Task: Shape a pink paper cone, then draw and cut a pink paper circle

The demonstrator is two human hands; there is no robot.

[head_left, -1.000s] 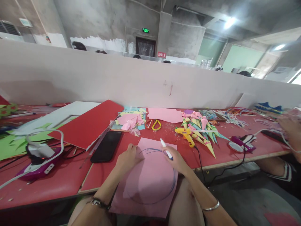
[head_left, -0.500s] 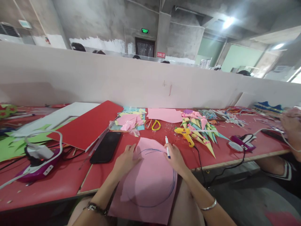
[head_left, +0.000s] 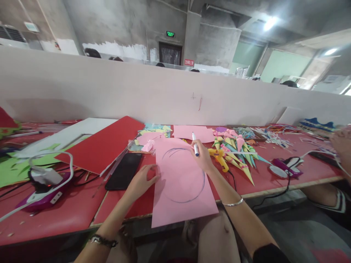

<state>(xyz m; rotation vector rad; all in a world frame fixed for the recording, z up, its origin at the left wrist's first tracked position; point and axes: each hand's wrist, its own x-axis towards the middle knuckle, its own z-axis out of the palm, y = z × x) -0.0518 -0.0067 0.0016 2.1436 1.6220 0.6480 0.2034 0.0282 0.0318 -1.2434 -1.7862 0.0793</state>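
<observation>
A pink sheet of paper (head_left: 182,182) with a rough dark circle drawn on it lies over the table's front edge, its lower part above my lap. My right hand (head_left: 202,155) is at the sheet's upper right, closed round a white marker (head_left: 194,140) with a dark blue end pointing down. My left hand (head_left: 144,179) rests by the sheet's left edge, thumb and fingers apart in a curve. Just right of my right hand lies a yellow hot glue gun (head_left: 219,157). A black phone (head_left: 124,171) is left of the sheet.
Colourful paper cones (head_left: 240,157) are piled to the right. Red board (head_left: 104,146) lies at left, near a purple power strip (head_left: 45,197) with cables. Paper scraps and another pink sheet (head_left: 179,132) lie behind. A white partition (head_left: 137,91) closes off the back; another person's hand (head_left: 341,144) shows at far right.
The pink sheet has slid away from my lap, farther onto the table, and turned slightly. My right hand moved forward with the marker. My left hand shifted off the sheet's surface to its edge.
</observation>
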